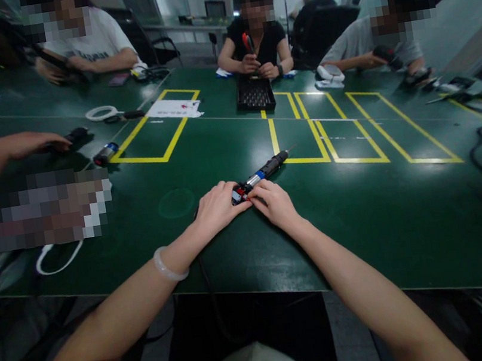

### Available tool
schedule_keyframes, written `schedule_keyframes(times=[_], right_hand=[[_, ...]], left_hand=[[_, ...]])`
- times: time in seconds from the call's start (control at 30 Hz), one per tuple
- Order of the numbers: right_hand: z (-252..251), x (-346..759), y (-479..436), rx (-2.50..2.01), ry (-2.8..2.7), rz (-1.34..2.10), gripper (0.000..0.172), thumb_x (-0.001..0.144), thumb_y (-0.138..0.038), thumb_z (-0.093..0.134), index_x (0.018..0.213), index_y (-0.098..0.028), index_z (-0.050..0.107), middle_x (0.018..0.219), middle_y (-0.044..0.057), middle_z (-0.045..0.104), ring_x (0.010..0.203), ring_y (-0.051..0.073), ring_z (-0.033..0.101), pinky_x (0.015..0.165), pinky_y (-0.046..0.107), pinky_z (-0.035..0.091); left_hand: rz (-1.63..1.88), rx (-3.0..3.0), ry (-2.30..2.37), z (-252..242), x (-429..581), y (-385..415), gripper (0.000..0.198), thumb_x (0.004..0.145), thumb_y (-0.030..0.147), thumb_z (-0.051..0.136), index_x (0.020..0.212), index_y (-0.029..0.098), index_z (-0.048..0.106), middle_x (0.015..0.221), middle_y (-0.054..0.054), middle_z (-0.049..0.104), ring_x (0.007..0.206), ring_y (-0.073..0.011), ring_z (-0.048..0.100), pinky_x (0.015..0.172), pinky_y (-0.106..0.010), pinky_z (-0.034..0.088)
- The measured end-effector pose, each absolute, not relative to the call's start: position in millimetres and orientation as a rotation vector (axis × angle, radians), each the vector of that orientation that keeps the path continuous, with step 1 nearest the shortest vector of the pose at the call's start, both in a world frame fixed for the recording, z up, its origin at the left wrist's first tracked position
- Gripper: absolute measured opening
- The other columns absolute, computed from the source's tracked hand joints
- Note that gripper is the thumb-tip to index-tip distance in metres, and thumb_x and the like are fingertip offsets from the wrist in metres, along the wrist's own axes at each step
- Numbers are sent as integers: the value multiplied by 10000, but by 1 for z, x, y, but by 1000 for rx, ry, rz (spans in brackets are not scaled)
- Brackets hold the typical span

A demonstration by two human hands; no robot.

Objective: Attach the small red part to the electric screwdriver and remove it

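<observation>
A partly opened electric screwdriver lies slantwise on the green table, its thin bit pointing away to the right. Its body has a black front, a silver section and a blue band, with small red and black inner parts exposed at the rear. My left hand, a pale bangle on its wrist, is closed over the rear end. My right hand pinches at the red parts from the other side. Both sets of fingers nearly meet, hiding most of the rear. A black cord hangs over the table edge below my left hand.
Yellow tape rectangles mark the green table. A black tray stands before a person across from me. Left are a paper sheet, a silver-and-black cylinder and a co-worker's hand. Cables lie at right.
</observation>
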State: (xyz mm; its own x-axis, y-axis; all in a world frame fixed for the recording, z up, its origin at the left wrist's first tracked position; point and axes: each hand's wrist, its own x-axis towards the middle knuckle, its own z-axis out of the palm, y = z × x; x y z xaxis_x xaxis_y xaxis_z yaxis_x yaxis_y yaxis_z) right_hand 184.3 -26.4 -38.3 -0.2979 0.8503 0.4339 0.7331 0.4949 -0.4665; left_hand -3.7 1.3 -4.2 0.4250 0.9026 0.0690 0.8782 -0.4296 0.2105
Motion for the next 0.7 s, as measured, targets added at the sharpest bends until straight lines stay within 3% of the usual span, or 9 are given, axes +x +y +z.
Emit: schedule_keyframes(times=[0.27,0.7], right_hand=[[-35,188,-29,-1302,-2069,289,123,956,-190,559,951,-215,679,1001,65,653,973,218,603,869,334,461],[-34,197,-31,-1331,-2058,310,131,972,-216,536,950,-213,665,966,58,639,938,207,599,844,326,442]], left_hand=[[300,2498,1657,-5,-17,18,570,867,588,642,1278,205,543,1192,-103,640,1071,-286,625,791,-340,484],[268,2444,1839,-2,-69,58,557,870,606,601,1285,234,616,1146,-110,637,1057,-307,614,796,-359,487]])
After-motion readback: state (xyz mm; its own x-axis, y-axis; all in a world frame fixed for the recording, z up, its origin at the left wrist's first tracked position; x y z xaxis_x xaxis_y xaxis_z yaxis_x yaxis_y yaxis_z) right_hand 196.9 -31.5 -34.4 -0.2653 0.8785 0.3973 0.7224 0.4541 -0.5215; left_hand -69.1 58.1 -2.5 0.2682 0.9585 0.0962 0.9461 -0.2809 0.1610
